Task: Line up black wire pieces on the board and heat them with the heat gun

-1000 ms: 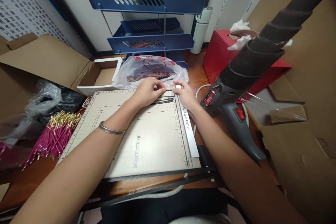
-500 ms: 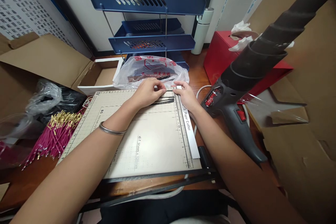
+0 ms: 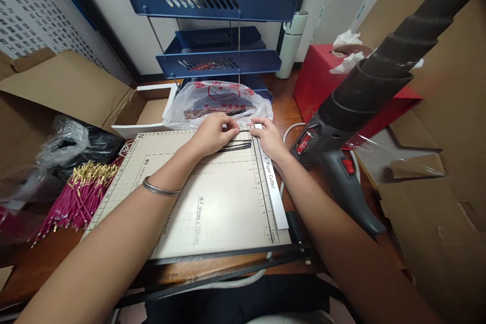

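My left hand (image 3: 212, 134) is closed in a pinch on a thin black cord (image 3: 244, 130) near the far edge of a paper cutter (image 3: 228, 212). From the other side my right hand (image 3: 269, 137) reaches over the cutter's white strip (image 3: 278, 207), its thumb and fingertips at the cord's right end. Several black cords (image 3: 239, 147) lie side by side on the cream board, partly under my left hand. Just behind both hands sits a clear plastic bag (image 3: 224, 104) with red print and dark pieces inside.
A heat gun (image 3: 341, 157) stands at the right, before a red tissue box (image 3: 313, 73). To the left lie a bundle of magenta cords with gold ends (image 3: 81, 197) and an open cardboard box (image 3: 72, 86). A blue tray rack (image 3: 220, 63) and pale bottle (image 3: 292, 45) stand behind.
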